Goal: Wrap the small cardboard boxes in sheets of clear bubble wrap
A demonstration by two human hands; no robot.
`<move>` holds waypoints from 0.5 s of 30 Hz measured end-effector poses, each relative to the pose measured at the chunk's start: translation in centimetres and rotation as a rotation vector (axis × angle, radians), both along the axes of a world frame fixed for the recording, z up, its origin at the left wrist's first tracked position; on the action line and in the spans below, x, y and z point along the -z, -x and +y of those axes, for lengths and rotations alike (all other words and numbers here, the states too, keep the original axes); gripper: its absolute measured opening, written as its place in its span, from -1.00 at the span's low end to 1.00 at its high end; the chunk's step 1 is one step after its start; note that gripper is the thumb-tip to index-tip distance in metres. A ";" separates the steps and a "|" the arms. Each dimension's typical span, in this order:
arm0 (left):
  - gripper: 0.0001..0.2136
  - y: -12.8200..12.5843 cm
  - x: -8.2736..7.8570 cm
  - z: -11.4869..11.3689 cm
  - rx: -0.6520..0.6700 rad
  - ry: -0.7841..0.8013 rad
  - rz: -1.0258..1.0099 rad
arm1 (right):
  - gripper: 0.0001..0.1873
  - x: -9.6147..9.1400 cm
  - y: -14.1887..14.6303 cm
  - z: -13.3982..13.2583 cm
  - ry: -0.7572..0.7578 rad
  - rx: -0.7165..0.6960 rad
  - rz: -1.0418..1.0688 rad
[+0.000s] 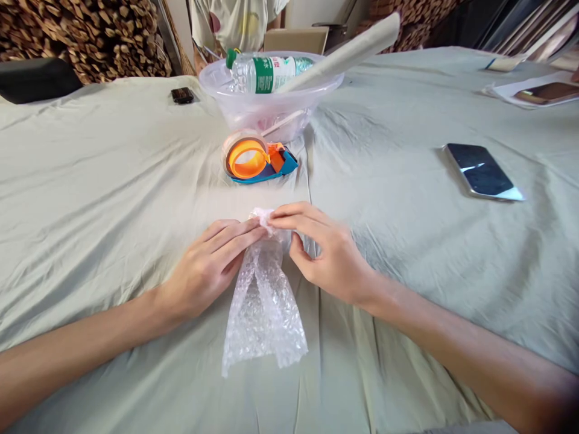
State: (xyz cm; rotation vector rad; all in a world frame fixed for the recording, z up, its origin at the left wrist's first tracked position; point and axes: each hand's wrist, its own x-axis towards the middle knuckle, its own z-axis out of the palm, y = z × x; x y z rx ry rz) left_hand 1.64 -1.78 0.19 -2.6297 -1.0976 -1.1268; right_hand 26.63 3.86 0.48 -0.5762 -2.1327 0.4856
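A piece of clear bubble wrap (265,313) lies on the pale green tablecloth (113,193), bunched at its far end and spread out toward me. My left hand (210,265) rests on its left side with the fingertips pinching the bunched end. My right hand (323,247) grips the same bunched end from the right, with its thumb tucked under. What the wrap encloses, if anything, is hidden. Just beyond my hands sits an orange and blue tape dispenser (256,160).
A clear plastic bowl (266,111) holds a water bottle (266,72) and a rolled sheet (348,51). A phone (484,172) lies at right, a small dark object (182,94) at far left, papers (534,90) at far right. A person (235,24) stands behind the table.
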 end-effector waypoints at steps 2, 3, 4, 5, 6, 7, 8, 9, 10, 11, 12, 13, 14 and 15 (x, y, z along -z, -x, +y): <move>-0.43 0.3 0.1 -0.1 0.002 0.002 0.015 | -0.36 0.0 -0.6 0.1 0.001 -0.066 -0.063; -0.43 0.5 0.2 -0.1 0.003 0.005 0.023 | -0.29 0.1 -0.8 0.1 -0.002 -0.095 -0.090; -0.43 0.6 0.2 -0.1 0.003 0.011 0.034 | -0.25 0.1 -1.1 0.2 -0.008 -0.118 -0.115; -0.43 0.6 0.3 -0.1 -0.001 0.015 0.040 | -0.22 0.1 -1.3 0.2 -0.013 -0.133 -0.137; -0.44 0.7 0.3 -0.1 -0.011 0.017 0.044 | -0.21 0.1 -1.4 0.2 -0.018 -0.140 -0.157; -0.46 0.7 0.3 -0.1 -0.024 0.016 0.048 | -0.22 0.1 -1.5 0.2 -0.023 -0.143 -0.172; -0.47 0.7 0.3 0.0 -0.035 0.008 0.050 | -0.23 0.1 -1.6 0.3 -0.027 -0.145 -0.187; -0.48 0.6 0.2 0.0 -0.042 -0.001 0.056 | -0.22 0.1 -1.7 0.3 -0.029 -0.145 -0.203; -0.48 0.6 0.1 0.0 -0.045 -0.006 0.070 | -0.20 0.0 -1.8 0.2 -0.029 -0.144 -0.224; -0.46 0.5 0.0 0.0 -0.045 -0.008 0.090 | -0.17 0.0 -1.8 0.2 -0.031 -0.141 -0.246; -0.44 0.5 0.0 -0.1 -0.045 -0.007 0.114 | -0.14 -0.1 -1.9 0.1 -0.034 -0.135 -0.268; -0.43 0.4 -0.1 -0.2 -0.046 -0.005 0.138 | -0.13 -0.2 -1.9 0.0 -0.038 -0.126 -0.290; -0.44 0.4 -0.1 -0.3 -0.051 -0.005 0.160 | -0.13 -0.2 -1.9 -0.1 -0.044 -0.116 -0.308; -0.46 0.4 -0.1 -0.4 -0.061 -0.010 0.176 | -0.16 -0.3 -1.9 -0.3 -0.051 -0.105 -0.319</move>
